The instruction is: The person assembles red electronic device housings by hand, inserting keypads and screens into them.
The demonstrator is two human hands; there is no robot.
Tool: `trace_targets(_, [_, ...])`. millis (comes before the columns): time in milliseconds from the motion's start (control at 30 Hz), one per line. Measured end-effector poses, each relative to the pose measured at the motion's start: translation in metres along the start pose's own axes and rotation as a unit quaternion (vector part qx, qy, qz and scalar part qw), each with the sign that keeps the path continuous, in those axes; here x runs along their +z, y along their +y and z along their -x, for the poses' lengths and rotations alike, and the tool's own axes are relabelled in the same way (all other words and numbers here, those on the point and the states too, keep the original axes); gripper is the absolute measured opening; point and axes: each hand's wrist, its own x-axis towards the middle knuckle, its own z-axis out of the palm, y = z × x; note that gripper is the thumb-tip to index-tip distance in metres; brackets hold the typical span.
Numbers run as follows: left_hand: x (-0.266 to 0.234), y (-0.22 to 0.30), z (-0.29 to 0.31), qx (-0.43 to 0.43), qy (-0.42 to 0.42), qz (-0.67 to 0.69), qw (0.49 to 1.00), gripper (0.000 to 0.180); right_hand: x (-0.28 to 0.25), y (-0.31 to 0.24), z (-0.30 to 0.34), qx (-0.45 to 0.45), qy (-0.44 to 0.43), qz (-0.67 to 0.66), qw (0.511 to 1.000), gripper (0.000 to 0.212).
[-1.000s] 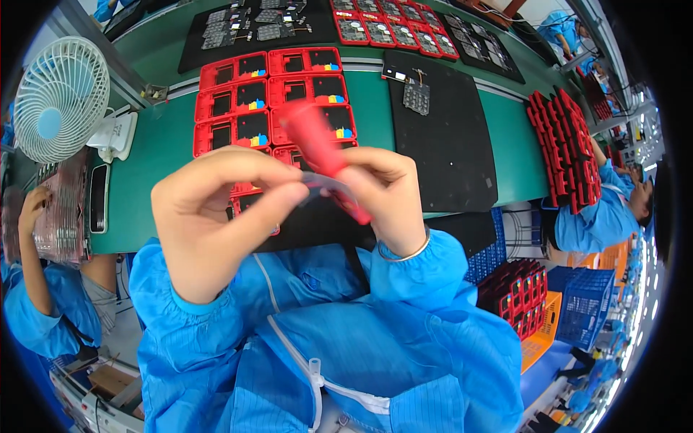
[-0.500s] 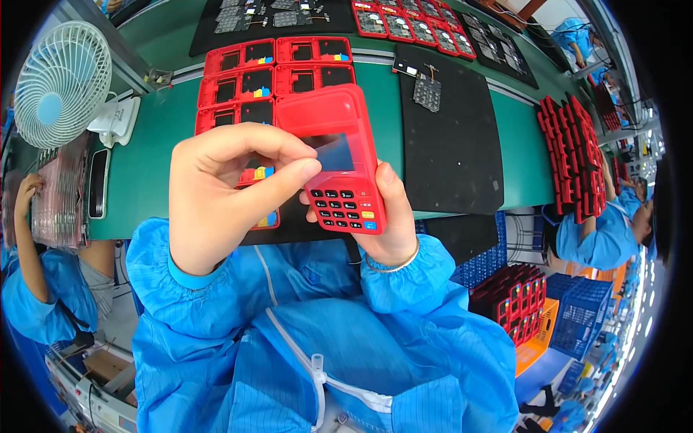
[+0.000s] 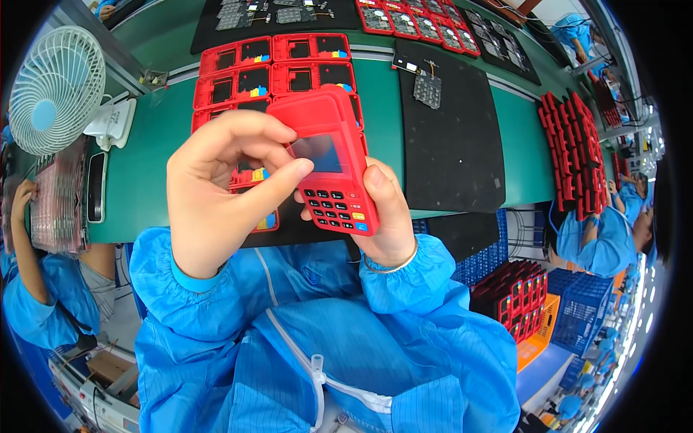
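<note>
My right hand (image 3: 390, 209) grips a red handheld payment terminal (image 3: 346, 191) from its right and lower side, tilted above the bench. It has a dark glossy screen (image 3: 319, 154) and black keys with a yellow and a blue key below. Beside the screen's left edge is my left hand (image 3: 216, 187), thumb and index finger curved but apart, with nothing visible between them. Whether a fingertip touches the screen is unclear. Behind the hands lie several red terminal housings (image 3: 234, 86) in rows, partly covered by my left hand and the terminal.
A black mat (image 3: 455, 144) on the green bench (image 3: 155, 144) bears a keypad circuit board (image 3: 427, 90). A white fan (image 3: 54, 90) and a phone (image 3: 96, 187) are at left. Red housings stand stacked (image 3: 574, 155) at right, others by an orange crate (image 3: 540, 335). Co-workers sit at both sides.
My left thumb and index finger have parted from a near pinch over the screen and shifted slightly left. The terminal has moved slightly left in my right hand.
</note>
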Motion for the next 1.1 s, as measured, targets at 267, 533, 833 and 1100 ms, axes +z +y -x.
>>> trace_targets(267, [-0.014,-0.01,0.005,-0.006,0.055,-0.003,0.998,0.042,-0.012,-0.021,0.009,-0.054,-0.028,0.16,0.985,0.037])
trace_targets(533, [-0.034,-0.024,0.03,-0.053,0.004,-0.128,0.99,0.017,-0.029,-0.046,0.012,-0.134,-0.208,0.744,0.621,0.041])
trace_targets(833, [0.009,-0.038,0.047,0.149,-0.215,-0.319,0.911,0.034,-0.136,-0.125,-0.082,-0.08,0.267,0.852,0.443,0.052])
trace_targets(1100, [0.009,-0.047,0.055,0.148,-0.221,-0.363,0.893,0.028,-0.176,-0.121,-0.114,-0.073,0.364,0.729,0.575,0.058])
